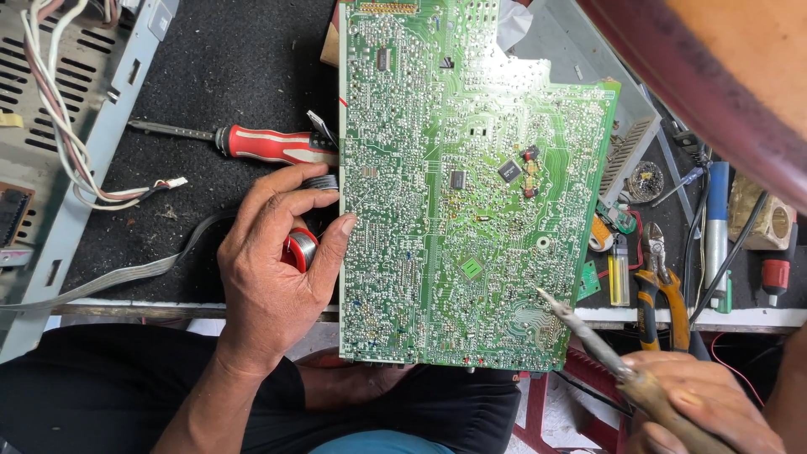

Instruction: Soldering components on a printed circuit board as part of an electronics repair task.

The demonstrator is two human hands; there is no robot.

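Green circuit board (458, 185) with silver dots; red-handled screwdriver (252, 144)

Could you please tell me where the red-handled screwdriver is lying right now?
In the head view, the red-handled screwdriver lies on the black mat, just above the left hand and left of the large green circuit board.
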